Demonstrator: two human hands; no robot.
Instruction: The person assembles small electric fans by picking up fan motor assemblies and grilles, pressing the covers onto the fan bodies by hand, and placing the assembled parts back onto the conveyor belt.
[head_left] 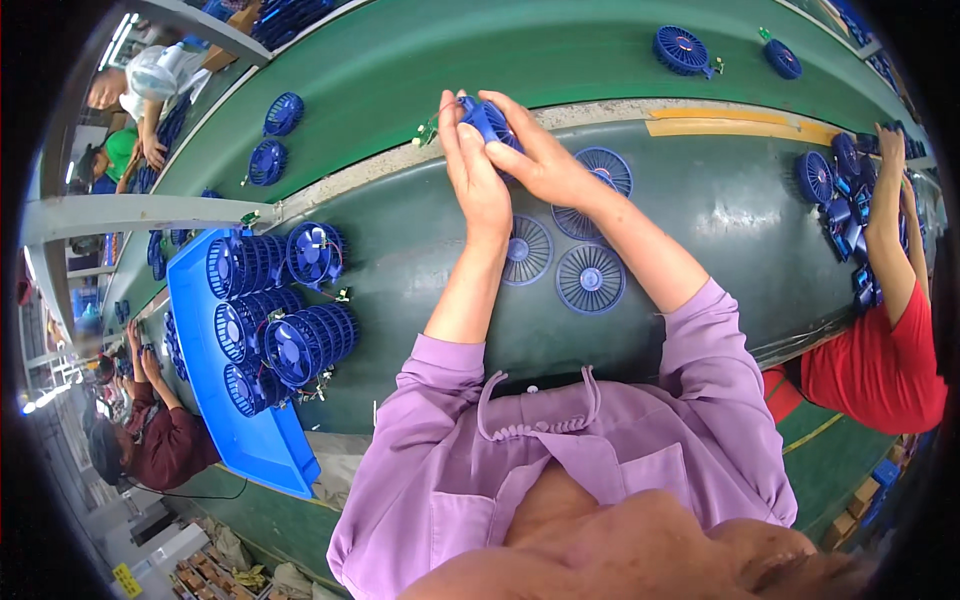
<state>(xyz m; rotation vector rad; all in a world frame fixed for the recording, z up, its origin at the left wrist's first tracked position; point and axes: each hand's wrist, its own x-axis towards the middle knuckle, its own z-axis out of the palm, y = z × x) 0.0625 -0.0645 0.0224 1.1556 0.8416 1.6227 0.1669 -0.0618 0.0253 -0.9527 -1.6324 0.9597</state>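
Note:
Above the far edge of the green work table, my left hand (pixel 477 190) and my right hand (pixel 552 168) are closed around a blue fan housing (pixel 484 118) with slatted sides. Thin wires with a small pale connector (pixel 418 140) stick out of it on the left. My palms and fingers cover much of the housing. Several round blue fan grilles (pixel 591 279) lie on the table below my hands, some partly hidden by my right forearm.
At left, a bright blue tray (pixel 285 465) borders stacked blue fan cages (pixel 312 345) with wires. A green conveyor belt (pixel 560 65) beyond the table carries fan units (pixel 682 50). On the right, a co-worker in red (pixel 880 360) reaches over a pile of blue parts (pixel 845 215).

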